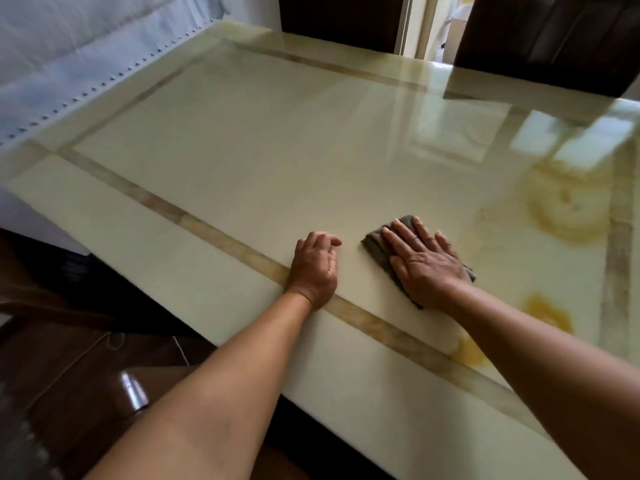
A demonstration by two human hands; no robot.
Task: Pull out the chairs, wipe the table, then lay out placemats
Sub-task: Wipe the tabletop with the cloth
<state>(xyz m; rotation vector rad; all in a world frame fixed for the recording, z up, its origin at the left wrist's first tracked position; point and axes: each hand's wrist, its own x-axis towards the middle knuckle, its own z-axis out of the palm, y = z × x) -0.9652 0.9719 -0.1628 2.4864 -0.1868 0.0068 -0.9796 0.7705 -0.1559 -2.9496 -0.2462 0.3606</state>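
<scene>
— Pale, glossy stone table [214, 161] with a darker inlaid band, window glare across the far right. Off the left edge, a dark wooden chair [90, 368] standing back from the tabletop; two more dark chair backs [547, 39] beyond the far side.

— And the hands?

— Left hand [315, 266] on the near inlay band, fingers loosely curled, holding nothing, just bracing. Just beside it, well clear of touching, right hand [424, 263] flat on a dark grey cloth [375, 242], fingers straight and spread, pressing rather than pinching. Cloth folded small, mostly hidden under the palm, one corner poking out to the left of the fingers.

— Stage of the job?

— Probably mid-wipe. No placemats in view anywhere.

— Any tips for wiping well?

— Keep the palm flat, so pressure spreads over the whole fold. Long overlapping passes, parallel to the near edge, working outward. Lean on the left hand for reach toward the far side. Refold to a fresh face once soiled.

— Those yellowish patches [568, 206] at the right?

— Hard to tell: stains or natural veining in the stone. Worth a firmer pass anyway, then a check against the glare for streaks.
</scene>
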